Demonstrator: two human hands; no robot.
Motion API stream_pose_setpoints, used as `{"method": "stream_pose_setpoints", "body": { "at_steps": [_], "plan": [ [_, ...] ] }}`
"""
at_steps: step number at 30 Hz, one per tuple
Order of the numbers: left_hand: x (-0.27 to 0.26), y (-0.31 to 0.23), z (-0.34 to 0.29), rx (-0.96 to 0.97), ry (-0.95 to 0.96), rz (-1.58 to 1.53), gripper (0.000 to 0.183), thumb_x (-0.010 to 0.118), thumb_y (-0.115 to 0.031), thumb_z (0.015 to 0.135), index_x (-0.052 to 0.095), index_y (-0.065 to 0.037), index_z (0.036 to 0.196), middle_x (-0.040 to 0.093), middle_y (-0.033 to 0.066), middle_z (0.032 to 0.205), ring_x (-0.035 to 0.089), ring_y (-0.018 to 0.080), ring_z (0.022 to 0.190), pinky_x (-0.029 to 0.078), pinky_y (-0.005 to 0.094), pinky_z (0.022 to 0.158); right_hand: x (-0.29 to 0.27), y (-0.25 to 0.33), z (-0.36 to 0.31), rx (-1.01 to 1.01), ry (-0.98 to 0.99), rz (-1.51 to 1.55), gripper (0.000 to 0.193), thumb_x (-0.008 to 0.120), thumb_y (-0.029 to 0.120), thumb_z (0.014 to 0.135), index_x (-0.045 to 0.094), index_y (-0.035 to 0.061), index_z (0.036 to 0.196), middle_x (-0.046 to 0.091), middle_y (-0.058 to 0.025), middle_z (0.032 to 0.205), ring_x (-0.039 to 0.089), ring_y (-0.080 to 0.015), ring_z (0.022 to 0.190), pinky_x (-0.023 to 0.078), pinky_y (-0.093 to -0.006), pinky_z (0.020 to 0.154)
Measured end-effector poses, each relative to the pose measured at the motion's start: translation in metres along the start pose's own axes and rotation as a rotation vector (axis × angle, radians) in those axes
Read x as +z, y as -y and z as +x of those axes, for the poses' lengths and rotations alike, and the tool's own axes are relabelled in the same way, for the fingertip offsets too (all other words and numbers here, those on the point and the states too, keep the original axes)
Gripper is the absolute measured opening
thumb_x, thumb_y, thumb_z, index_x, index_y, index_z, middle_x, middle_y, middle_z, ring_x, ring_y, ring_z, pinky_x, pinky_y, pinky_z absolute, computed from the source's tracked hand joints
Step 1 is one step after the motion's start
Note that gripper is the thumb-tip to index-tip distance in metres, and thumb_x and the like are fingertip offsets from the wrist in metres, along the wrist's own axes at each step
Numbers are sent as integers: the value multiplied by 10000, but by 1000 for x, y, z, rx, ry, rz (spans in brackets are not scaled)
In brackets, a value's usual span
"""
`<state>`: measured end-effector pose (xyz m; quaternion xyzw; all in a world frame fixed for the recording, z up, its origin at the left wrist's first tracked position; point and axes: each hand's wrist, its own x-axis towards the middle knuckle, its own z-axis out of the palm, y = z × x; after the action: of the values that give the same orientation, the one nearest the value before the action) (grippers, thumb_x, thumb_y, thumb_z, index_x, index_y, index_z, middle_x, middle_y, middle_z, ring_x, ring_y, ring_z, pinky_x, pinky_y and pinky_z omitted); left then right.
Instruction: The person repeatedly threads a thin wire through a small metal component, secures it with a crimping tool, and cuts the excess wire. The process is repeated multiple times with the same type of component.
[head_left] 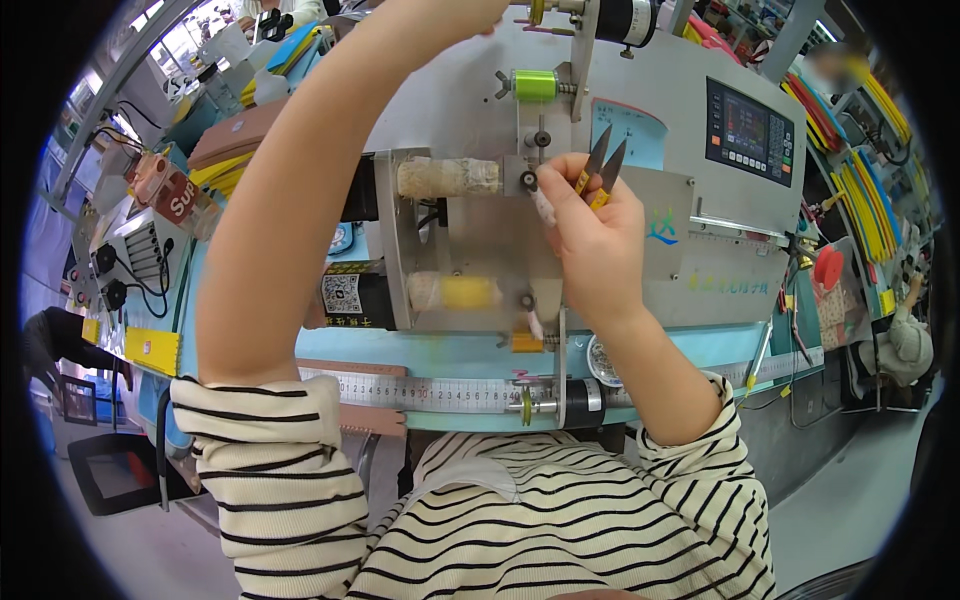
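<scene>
The right hand (605, 235) gripped the snips (613, 168) in its fingers over the machine (685, 120), blades apart, toward one o'clock; the screen (745, 132) lay at two o'clock from it. At twelve o'clock, the left hand (455, 20) met the view's edge, its grip impossible to tell.

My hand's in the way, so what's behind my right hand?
A gray metal plate shows beside your right hand; above, a light-blue card is partly covered by the pointed snips you hold. Whatever sits directly behind the hand itself is covered.
</scene>
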<state>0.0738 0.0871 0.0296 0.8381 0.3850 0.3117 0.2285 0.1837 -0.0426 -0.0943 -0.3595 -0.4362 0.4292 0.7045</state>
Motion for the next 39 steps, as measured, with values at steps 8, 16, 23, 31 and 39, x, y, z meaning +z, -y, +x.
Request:
{"method": "stream_pose_setpoints", "body": {
  "at_steps": [8, 16, 23, 31, 39],
  "plan": [
    [-5, -16, -15, -17, -133, -230, 344, 572, -279, 938, 666, 50, 978, 680, 155, 978, 641, 235, 977, 501, 302, 859, -35, 24, 9, 197, 294, -332, 88, 619, 122, 875, 578, 58, 832, 446, 73, 641, 353, -5, 525, 231, -202, 458],
    [25, -19, -139, 389, -130, 21, 113, 605, -2, 868, 601, 29, 977, 625, 114, 873, 594, 195, 777, 481, 296, 677, -55, 29, -80, 367, 374, -243, 51, 587, 12, 866, 536, 14, 856, 533, -65, 863, 457, -102, 711, 359, -221, 610],
    [63, -1, -193, 265, 224, -203, 137, 669, 24, 807, 589, 10, 918, 615, 117, 858, 596, 255, 734, 481, 330, 641, -46, 5, -78, -146, 320, -195, 76, 602, -48, 860, 547, -9, 895, 545, -63, 874, 453, -84, 684, 373, -224, 582],
    [73, 16, -179, 768, -58, 98, 278, 694, -43, 619, 630, -1, 887, 599, 92, 854, 587, 233, 710, 501, 321, 582, -48, 9, -79, -2, 301, -151, 165, 677, -34, 822, 602, -1, 965, 589, -41, 901, 437, -59, 653, 344, -202, 561],
    [76, 23, -172, 862, -102, 184, 271, 723, -30, 570, 664, -48, 834, 626, 64, 841, 595, 231, 720, 504, 312, 584, -101, 41, -99, 219, 429, -352, 272, 744, -37, 732, 678, -2, 994, 603, -26, 687, 521, -70, 609, 377, -217, 539]
  ]
}}
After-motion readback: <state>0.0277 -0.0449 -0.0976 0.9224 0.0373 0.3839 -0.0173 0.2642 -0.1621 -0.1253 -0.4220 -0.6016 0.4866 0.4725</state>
